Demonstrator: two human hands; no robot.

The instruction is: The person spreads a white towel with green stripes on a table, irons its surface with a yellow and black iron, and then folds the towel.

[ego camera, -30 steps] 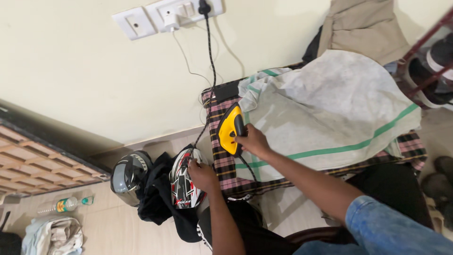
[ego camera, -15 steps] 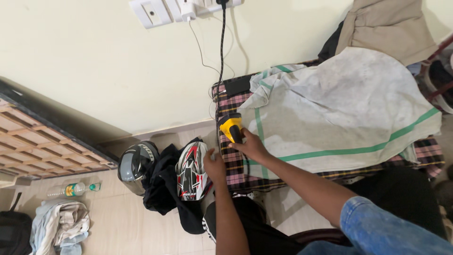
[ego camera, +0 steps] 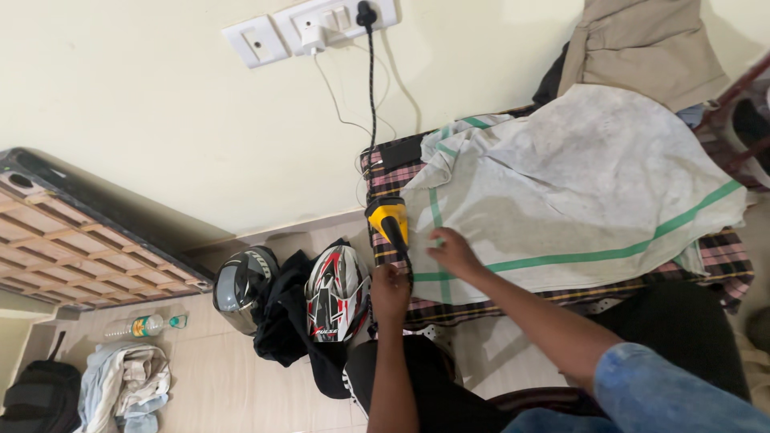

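A yellow and black iron (ego camera: 388,220) stands on its heel on a pink checked blanket (ego camera: 388,176), with its black cord (ego camera: 370,88) running up to a wall socket (ego camera: 337,18). My right hand (ego camera: 453,252) lies on a white cloth with green stripes (ego camera: 577,192) just right of the iron, fingers on the fabric and off the iron. My left hand (ego camera: 391,289) sits at the blanket's near edge below the iron, fingers curled; whether it grips anything is unclear.
A red, white and black helmet (ego camera: 337,293) and a grey helmet (ego camera: 239,282) lie on the floor to the left with dark clothes (ego camera: 281,321). A bottle (ego camera: 144,325), a clothes pile (ego camera: 124,385), a black bag (ego camera: 32,397) and a wooden frame (ego camera: 72,248) lie further left. Beige fabric (ego camera: 642,40) hangs at top right.
My right hand stood the iron upright and let it go, then moved onto the white cloth. My left hand left the red helmet and came to the blanket's edge.
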